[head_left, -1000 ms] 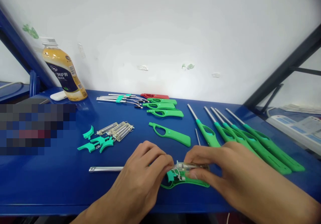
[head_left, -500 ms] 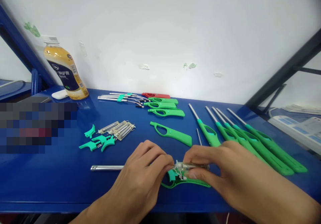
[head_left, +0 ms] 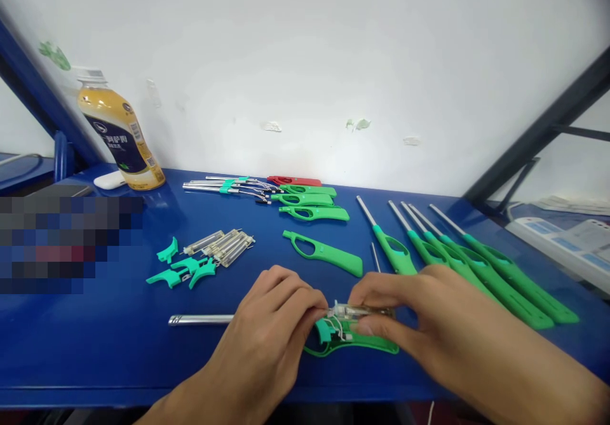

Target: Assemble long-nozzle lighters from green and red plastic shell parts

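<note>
Little changed since earlier frame: left hand, right hand still pinching lighter between fingertips, near tabletop front edge.

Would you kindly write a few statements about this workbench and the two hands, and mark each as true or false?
1. Both hands, left hand and right hand, are on the half-built green lighter at the front of the blue table. True.
2. The bottle lies on its side at the right. False: it stands upright at the back left.
3. A loose green handle shell lies alone just beyond the hands. True.
4. The finished green lighters are stacked in a box. False: they lie side by side on the table at the right.
5. The small teal triggers lie left of the hands. True.
</note>
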Demonstrator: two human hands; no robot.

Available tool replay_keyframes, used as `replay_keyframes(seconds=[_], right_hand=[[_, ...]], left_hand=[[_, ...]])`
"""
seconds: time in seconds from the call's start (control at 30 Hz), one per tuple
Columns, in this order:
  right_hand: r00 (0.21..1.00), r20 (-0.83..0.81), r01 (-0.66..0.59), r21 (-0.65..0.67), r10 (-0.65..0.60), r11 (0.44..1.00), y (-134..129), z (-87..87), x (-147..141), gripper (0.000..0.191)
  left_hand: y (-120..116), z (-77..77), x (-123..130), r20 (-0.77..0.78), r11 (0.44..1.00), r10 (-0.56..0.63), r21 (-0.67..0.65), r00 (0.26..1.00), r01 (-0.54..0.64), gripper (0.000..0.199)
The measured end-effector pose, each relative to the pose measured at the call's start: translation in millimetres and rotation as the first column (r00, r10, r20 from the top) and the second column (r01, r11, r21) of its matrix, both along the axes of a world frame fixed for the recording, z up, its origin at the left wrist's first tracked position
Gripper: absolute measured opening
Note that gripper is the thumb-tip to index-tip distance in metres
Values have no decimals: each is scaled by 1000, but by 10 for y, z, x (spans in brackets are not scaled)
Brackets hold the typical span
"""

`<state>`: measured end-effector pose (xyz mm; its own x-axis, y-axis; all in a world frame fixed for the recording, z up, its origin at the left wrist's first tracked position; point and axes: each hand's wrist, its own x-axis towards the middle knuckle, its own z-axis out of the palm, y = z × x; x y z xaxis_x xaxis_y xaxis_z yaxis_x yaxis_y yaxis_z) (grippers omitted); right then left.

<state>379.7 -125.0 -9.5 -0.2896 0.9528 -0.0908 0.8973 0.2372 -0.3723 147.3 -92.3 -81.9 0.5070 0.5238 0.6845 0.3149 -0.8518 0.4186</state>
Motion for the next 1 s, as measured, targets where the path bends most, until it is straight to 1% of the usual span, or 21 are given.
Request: replay_keyframes(seconds=[0.1, 0.27, 0.37, 0.5, 0.57, 0.63, 0.73, 0.8, 0.9, 1.0], right_hand=[[1000, -5, -17, 24, 17, 1000, -3, -3, 1, 14], [999, -20, -47, 22, 48, 999, -6, 14, -24, 13], [998, -28, -60, 15, 61, 998, 8, 25, -38, 14], [998, 3, -67, 22, 67, 998, 34, 4, -8, 10], [998, 12, -62, 66, 61, 996, 44, -24, 13, 7], [998, -4, -69, 101, 69, 993, 48, -63, 29, 6], [993, -21, -108, 141, 113, 984, 23, -157, 61, 12], [990, -6, -135, 190, 139, 973, -28, -245, 100, 19], [990, 40, -144, 329, 138, 933, -141, -389, 172, 28], [988, 77, -156, 440, 136, 884, -241, -493, 212, 34]], left_hand=[[1, -1, 1, 4, 1000, -13, -7, 1000, 13, 21], [-7, -11, -2, 4, 1000, -24, -16, 1000, 24, 21], [-4, -21, -5, -2, 1000, -17, -9, 1000, 17, 22], [12, -14, -2, -32, 1000, 14, -2, 999, -14, 18], [5, -11, -12, -57, 999, 40, -3, 998, -41, 16], [-24, -23, -44, -90, 997, 77, -9, 993, -78, 19], [-90, -71, -121, -140, 991, 131, -8, 982, -133, 30], [-123, -104, -163, -168, 989, 148, 11, 975, -148, 31], [-128, -123, -177, -191, 990, 140, 28, 972, -137, 24], [-109, -109, -158, -196, 994, 109, 2, 975, -110, 18]])
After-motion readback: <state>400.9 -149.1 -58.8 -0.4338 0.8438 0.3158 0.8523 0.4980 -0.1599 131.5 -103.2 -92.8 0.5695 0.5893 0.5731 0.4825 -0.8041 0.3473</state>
